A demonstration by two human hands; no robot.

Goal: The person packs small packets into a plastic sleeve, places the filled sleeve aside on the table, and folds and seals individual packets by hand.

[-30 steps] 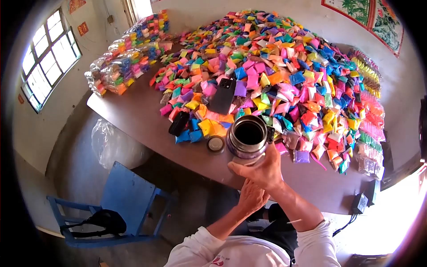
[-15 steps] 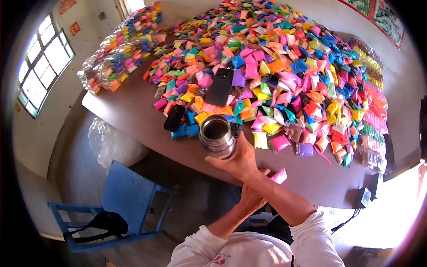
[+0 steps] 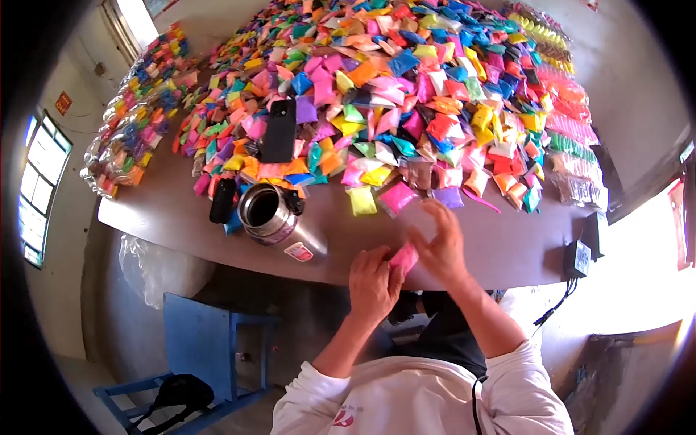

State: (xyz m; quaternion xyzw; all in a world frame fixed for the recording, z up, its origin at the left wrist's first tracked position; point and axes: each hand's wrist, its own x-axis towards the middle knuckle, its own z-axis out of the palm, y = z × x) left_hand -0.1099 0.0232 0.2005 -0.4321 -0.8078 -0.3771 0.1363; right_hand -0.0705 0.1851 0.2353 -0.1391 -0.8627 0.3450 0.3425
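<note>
Your L hand [image 3: 373, 281] is pinching a pink pkt [image 3: 404, 258] btwn thumb & fingers, holding it over the near edge of the table [image 3: 500, 246], in front of your body. Your R hand [image 3: 441, 243] is hovering just beside it, fingers loosely spread & partly curled, thumb standing apart from them; its thumb may be touching the top of the pkt, but the blur there is making that hard to tell.

To the L of both hands, a steel flask [image 3: 293, 235] is standing on the table w/ its mouth uncovered, showing a dark inside & a red-&-white sticker low on its side. A small black case [image 3: 222, 201] is lying just L of the flask's mouth, & a black phone [image 3: 279, 134] is resting farther back, on the front part of the big pile [image 3: 377, 94] of multicolored pkts. A yellow pkt [image 3: 361, 201] & a loose pink one are lying along the pile's front edge, beyond your hands.

Clear bags [image 3: 138, 119] full of colored pkts are sitting at the table's far L, & more bundles [image 3: 569, 109] are lining the pile's R side. A black box [image 3: 577, 259] w/ cables is sitting at the table's R end. Below, on the L, a blue chair [image 3: 199, 348] is holding a black bag [image 3: 183, 391], & clear plastic [image 3: 161, 272] is hanging or lying nr the table edge.
</note>
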